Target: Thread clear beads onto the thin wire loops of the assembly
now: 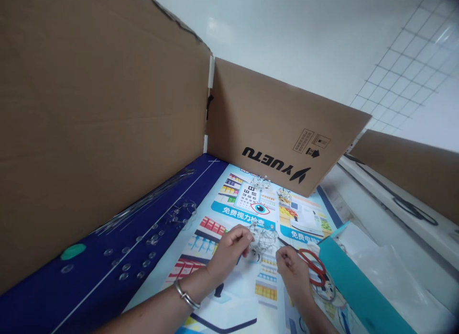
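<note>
My left hand (pixel 231 250), with a silver bangle on the wrist, is closed in a pinch at the left edge of a tangled piece of thin wire with clear beads (pixel 266 237). My right hand (pixel 292 269) is closed too, thumb against curled fingers, just right of that wire piece. Whatever it pinches is too fine to make out. Beside it lie red-handled scissors (pixel 321 272), their dark blades pointing toward the wire piece. Two more small wire-and-bead pieces, one clear (pixel 260 183) and one yellowish (pixel 284 196), lie farther back on the printed sheet (pixel 229 300).
Loose clear discs (pixel 126 267), a wire-and-bead loop (pixel 184 212), straight wires (pixel 143 203) and a green round piece (pixel 73 251) lie on blue cloth at left. Cardboard panels (pixel 272 114) stand left and behind. A teal strip (pixel 358 286) and clear plastic (pixel 401 281) lie at right.
</note>
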`<action>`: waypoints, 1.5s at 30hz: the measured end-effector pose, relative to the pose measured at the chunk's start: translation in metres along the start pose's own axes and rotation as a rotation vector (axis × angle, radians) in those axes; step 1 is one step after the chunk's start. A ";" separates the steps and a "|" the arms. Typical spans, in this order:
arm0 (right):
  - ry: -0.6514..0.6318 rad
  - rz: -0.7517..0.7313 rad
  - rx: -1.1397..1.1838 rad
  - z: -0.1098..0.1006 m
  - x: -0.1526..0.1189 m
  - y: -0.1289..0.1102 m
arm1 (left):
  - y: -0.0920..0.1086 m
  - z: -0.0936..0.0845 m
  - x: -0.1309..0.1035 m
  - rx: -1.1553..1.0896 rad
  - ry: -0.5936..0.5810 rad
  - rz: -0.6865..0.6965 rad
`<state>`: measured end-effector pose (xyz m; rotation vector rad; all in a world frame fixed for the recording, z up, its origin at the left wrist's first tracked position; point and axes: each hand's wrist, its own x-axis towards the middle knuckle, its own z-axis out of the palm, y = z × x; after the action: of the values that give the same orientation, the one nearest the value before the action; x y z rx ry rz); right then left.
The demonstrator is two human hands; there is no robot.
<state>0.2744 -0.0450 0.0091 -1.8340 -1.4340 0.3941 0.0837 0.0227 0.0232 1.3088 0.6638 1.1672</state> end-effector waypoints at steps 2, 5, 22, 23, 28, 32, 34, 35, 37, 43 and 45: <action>0.006 -0.014 0.003 -0.003 0.001 -0.001 | 0.001 0.001 0.001 -0.008 0.000 0.000; 0.032 -0.041 0.001 -0.008 0.005 -0.003 | 0.003 0.002 0.001 -0.020 0.009 -0.001; -0.297 -0.351 -0.958 -0.017 0.049 -0.066 | 0.005 0.006 -0.004 0.007 -0.005 0.013; -0.295 -0.343 -0.977 -0.015 0.051 -0.066 | 0.004 0.006 -0.004 0.020 -0.004 0.025; -0.265 -0.314 -1.046 -0.010 0.058 -0.063 | 0.003 0.007 -0.005 0.068 -0.002 0.071; -0.255 -0.281 -1.078 -0.010 0.058 -0.060 | 0.005 0.007 -0.005 0.082 -0.002 0.080; -0.254 -0.261 -1.083 -0.010 0.060 -0.057 | 0.006 0.006 -0.005 0.084 -0.009 0.085; -0.253 -0.250 -1.082 -0.010 0.061 -0.056 | 0.006 0.006 -0.005 0.085 -0.011 0.089; -0.255 -0.229 -1.072 -0.009 0.064 -0.052 | 0.005 0.006 -0.005 0.088 -0.017 0.095; -0.226 -0.199 -0.927 -0.009 0.070 -0.045 | 0.003 0.004 -0.005 0.077 -0.011 0.083; -0.192 -0.195 -0.827 -0.013 0.070 -0.043 | 0.003 0.004 -0.005 0.073 -0.013 0.077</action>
<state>0.2756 0.0179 0.0626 -2.2850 -2.0922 -0.1674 0.0852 0.0165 0.0258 1.4133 0.6566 1.2045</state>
